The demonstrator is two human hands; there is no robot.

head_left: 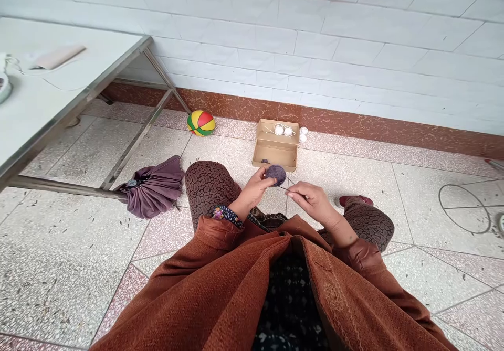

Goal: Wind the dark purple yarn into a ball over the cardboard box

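A ball of purple-grey yarn (pixel 275 174) is held in my left hand (pixel 255 187), fingers closed around its left side. From the ball a short strand of yarn (pixel 284 188) runs to my right hand (pixel 311 200), which pinches it between thumb and fingers. Just beyond my hands an open cardboard box (pixel 274 152) sits on the floor, its lid tipped back toward the wall. Inside it lies a small dark piece (pixel 264 160), too small to name. White balls (pixel 283 130) with loose string rest on the lid.
More white balls (pixel 303 134) lie right of the box. A colourful ball (pixel 201 123) stands by the wall. On the left are a folded purple umbrella (pixel 157 187) and a metal-framed table (pixel 59 104). A wire ring (pixel 464 209) lies at the right.
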